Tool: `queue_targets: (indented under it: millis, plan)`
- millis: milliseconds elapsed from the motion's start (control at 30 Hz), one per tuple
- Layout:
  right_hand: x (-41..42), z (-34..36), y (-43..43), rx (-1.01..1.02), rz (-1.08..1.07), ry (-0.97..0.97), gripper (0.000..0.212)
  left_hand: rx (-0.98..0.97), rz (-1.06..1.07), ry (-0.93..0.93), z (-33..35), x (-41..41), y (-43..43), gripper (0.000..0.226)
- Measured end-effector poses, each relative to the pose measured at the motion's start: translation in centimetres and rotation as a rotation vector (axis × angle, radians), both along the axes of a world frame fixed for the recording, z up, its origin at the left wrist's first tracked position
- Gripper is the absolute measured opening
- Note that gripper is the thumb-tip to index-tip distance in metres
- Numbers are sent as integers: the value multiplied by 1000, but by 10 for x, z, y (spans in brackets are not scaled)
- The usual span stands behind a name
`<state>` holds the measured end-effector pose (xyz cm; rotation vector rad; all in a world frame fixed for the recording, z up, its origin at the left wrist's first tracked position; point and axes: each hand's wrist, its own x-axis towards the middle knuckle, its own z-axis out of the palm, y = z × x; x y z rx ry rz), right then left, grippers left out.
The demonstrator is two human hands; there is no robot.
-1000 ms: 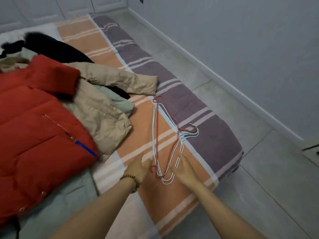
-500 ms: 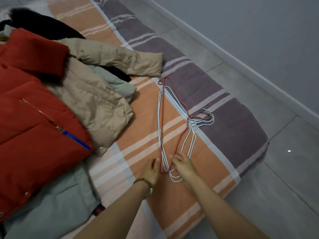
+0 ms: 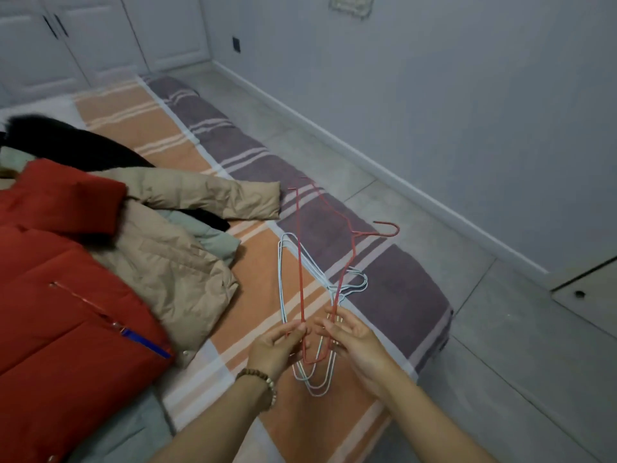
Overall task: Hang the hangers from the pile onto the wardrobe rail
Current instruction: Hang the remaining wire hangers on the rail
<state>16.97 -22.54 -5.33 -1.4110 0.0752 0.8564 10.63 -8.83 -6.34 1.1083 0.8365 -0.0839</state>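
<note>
A red wire hanger [image 3: 299, 262] is raised off the bed, its hook pointing right over the bed's edge. My left hand [image 3: 273, 350] pinches its straight bar near the lower corner, and my right hand [image 3: 354, 339] pinches its other arm. Under it, several white wire hangers [image 3: 281, 279] lie stacked on the striped orange and purple blanket [image 3: 187, 142]. No wardrobe rail is in view.
A red puffer jacket [image 3: 56, 295], a beige jacket [image 3: 173, 262], a pale green one and a black one are piled on the bed to the left. White wardrobe doors [image 3: 83, 38] stand at the far end. A grey tiled floor [image 3: 500, 345] runs along the wall at right.
Both hands closed on the red hanger and lifted it off the white ones. The camera view tilted up, bringing the wardrobe doors into sight.
</note>
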Motion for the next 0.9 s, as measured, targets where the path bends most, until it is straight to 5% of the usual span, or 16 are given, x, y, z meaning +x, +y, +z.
queue_targets:
  millis: [467,900]
  plan:
    - [-98,389,-116,311,-494,-492,33,-55,-695,-596,363,-8,-74,16]
    - [-316,611,-228,-38,-854,-1126,13,162,-1434,-1072,602,-152,-211,30]
